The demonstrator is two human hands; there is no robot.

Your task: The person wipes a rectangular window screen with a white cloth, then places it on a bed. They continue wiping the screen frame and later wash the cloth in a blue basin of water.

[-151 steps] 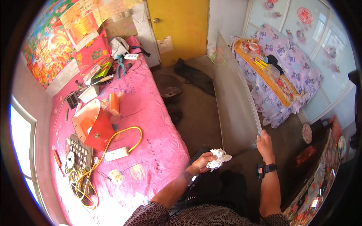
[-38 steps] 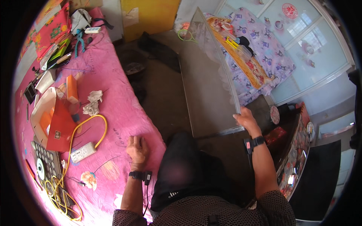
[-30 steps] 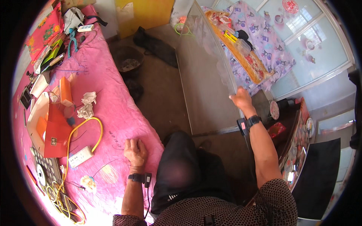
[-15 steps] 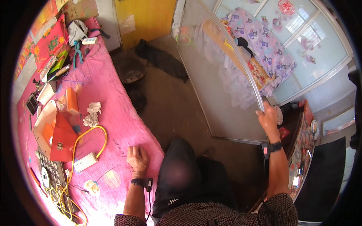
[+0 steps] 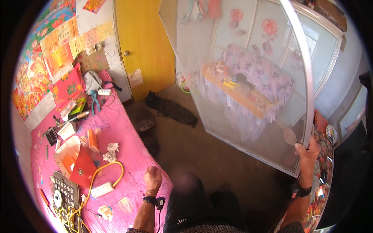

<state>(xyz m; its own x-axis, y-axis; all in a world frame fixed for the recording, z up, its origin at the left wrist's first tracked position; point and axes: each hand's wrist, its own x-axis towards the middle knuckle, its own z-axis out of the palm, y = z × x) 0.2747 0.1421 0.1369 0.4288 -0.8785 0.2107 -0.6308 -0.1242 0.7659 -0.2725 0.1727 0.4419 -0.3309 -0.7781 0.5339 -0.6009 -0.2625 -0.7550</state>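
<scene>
Coming in from the lower edge, your forearms flank your dark trouser legs, and your hands are well apart. Each wrist wears a black band, the left band with a small box on its inner side. Your left hand rests near the edge of the pink bed, its fingers bent; how far they are closed I cannot tell. Your right hand is clamped on the frame of the screen, close to the corner nearest you. The screen is tilted up in front of you, to the right of the bed, and its top runs out of view; whether its lower edge touches the floor, I cannot tell. Beyond your right forearm is a table with a patterned top.

On the bed, to the left of your left hand, lie a white power strip with a yellow cord and a dotted pad. Past them are a red box, crumpled paper and an upright orange block. Farther up lie blue pliers, with a pale bag behind.

On the floor beside the bed sits a dark basin, and just beyond it lies a black cloth. Through the mesh you see a purple cover. At the back stands a yellow door.
</scene>
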